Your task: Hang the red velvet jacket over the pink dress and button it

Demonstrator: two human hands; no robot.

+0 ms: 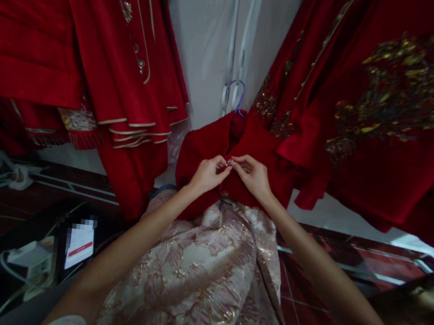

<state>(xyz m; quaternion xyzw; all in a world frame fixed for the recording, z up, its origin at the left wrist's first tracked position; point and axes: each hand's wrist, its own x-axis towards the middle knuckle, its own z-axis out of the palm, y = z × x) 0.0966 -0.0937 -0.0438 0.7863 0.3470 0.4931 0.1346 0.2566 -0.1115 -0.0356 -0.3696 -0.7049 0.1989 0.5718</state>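
A red jacket [202, 153] hangs in front of me on a purple hanger [240, 96], its collar parted at the top. At its front opening, my left hand [210, 174] and my right hand [253, 176] meet with fingertips pinched. Both hold a small shiny fastener [229, 162] between them; it looks like a button, but its exact form is mostly covered by my fingers. Another small ornate fastener [225, 194] shows lower on the jacket front. Pinkish brocade fabric with a gold floral pattern [198, 269] spreads below the jacket, between my forearms.
Red garments with pale trim [133, 71] hang at left. More red garments [375, 163] with gold beadwork [408, 74] hang at right. A lit phone [80, 245] stands at lower left beside a white box [27, 253] and cables. White metal poles [239, 41] rise behind the hanger.
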